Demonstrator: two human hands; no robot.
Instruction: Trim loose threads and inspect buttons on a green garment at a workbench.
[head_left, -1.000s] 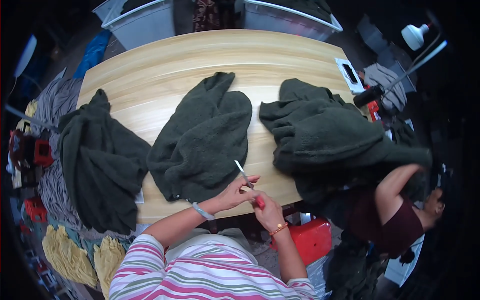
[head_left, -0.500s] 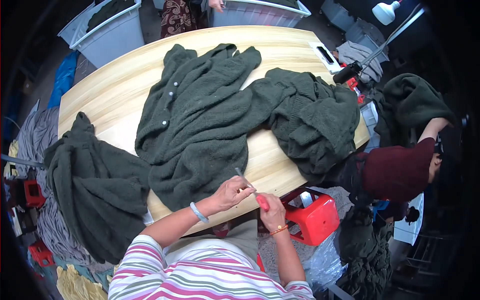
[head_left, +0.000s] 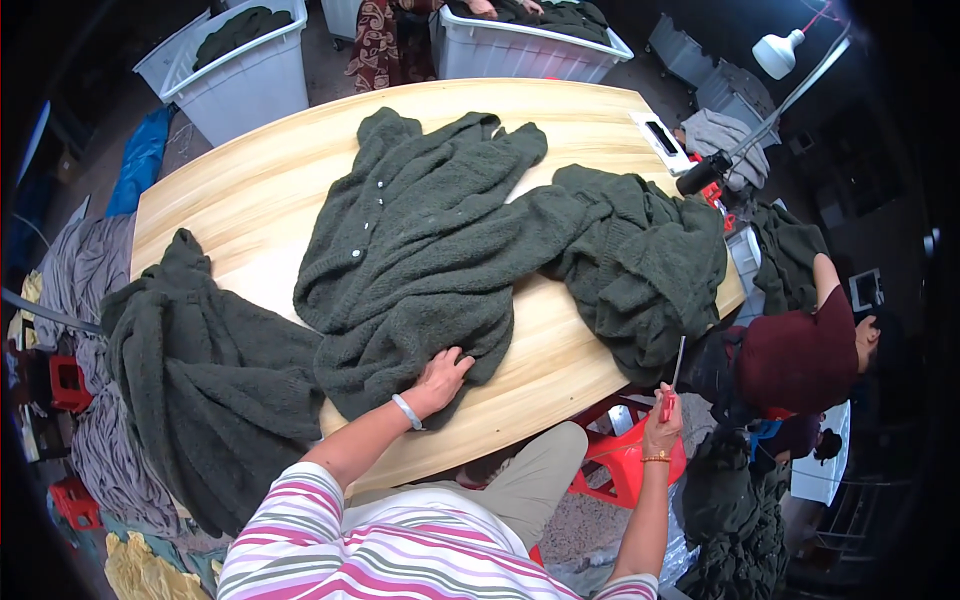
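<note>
A dark green buttoned garment [head_left: 405, 235] lies mid-table [head_left: 235, 225], the left hand's [head_left: 438, 383] fingers spread on it; the right hand [head_left: 661, 432] clenches a red-handled tool [head_left: 668, 404]. A crumpled green heap [head_left: 645, 265] crowds it rightward, another garment [head_left: 215, 370] leftward; beyond stands a pale bin [head_left: 250, 92].

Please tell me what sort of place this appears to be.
Likely a garment workshop: dark green knitted garments lie on a large wooden table, and pale bins beyond it hold dark fabric.
</note>
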